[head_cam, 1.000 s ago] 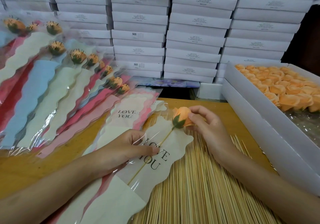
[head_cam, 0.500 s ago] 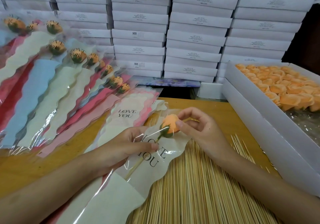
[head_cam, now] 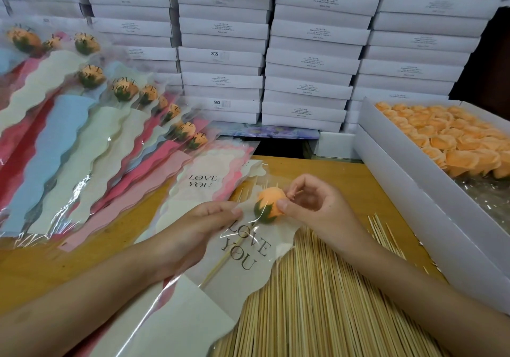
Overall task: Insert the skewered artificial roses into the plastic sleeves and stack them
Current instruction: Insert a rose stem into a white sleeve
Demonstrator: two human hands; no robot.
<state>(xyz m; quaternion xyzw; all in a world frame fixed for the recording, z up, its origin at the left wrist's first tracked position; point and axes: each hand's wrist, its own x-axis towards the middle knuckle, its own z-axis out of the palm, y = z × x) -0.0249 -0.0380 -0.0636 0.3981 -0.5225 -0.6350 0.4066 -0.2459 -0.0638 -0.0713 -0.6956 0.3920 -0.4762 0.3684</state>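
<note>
Wooden table (head_cam: 55,269), skewers (head_cam: 317,304) strewn; white boxes (head_cam: 220,28) stacked behind.

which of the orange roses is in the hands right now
The skewered rose pinched by the right hand, stick in the front sleeve; others lie in the stack or the box.

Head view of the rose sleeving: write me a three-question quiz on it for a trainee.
1. True or false: the right hand pinches the orange rose.
2. The loose bamboo skewers lie: A in the white box; B on the table, partly under the sleeve; C upright in a cup.
3. Which words are printed on the sleeve that the left hand holds?
Key: 1 true; 2 B; 3 LOVE YOU.
</note>
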